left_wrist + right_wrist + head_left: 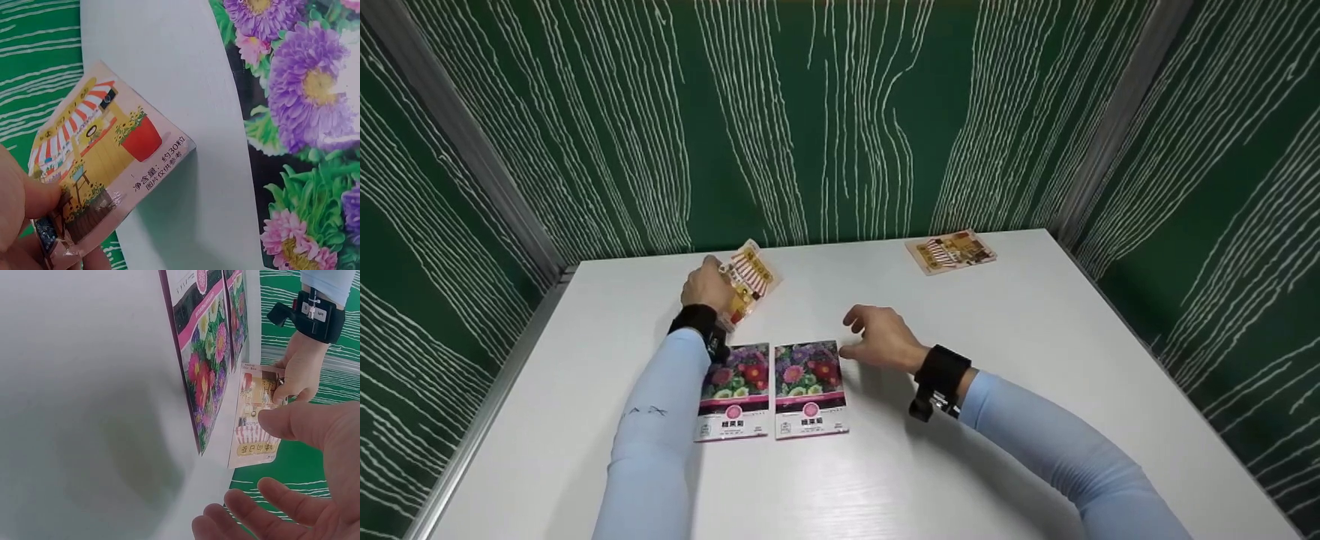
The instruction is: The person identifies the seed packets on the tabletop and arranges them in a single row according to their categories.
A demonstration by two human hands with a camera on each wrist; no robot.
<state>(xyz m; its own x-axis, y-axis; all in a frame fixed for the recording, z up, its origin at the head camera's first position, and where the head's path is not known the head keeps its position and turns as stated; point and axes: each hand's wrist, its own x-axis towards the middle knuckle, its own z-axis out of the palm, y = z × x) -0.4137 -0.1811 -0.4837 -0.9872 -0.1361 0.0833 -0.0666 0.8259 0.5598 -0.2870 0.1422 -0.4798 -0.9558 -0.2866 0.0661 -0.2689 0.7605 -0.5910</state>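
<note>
My left hand pinches a seed packet with a red-and-white awning picture by its edge, at the table's far left. In the left wrist view that packet is tilted up off the table, thumb on its printed face. Two flower seed packets lie side by side nearer me: the left one, partly covered by my left wrist, and the right one. Beside the right one's upper corner is my right hand, fingers loosely bent with nothing between them. The right wrist view also shows this hand holding nothing.
Another awning-print packet lies near the table's back right edge. Green walls with white wavy lines rise behind and at both sides of the white table.
</note>
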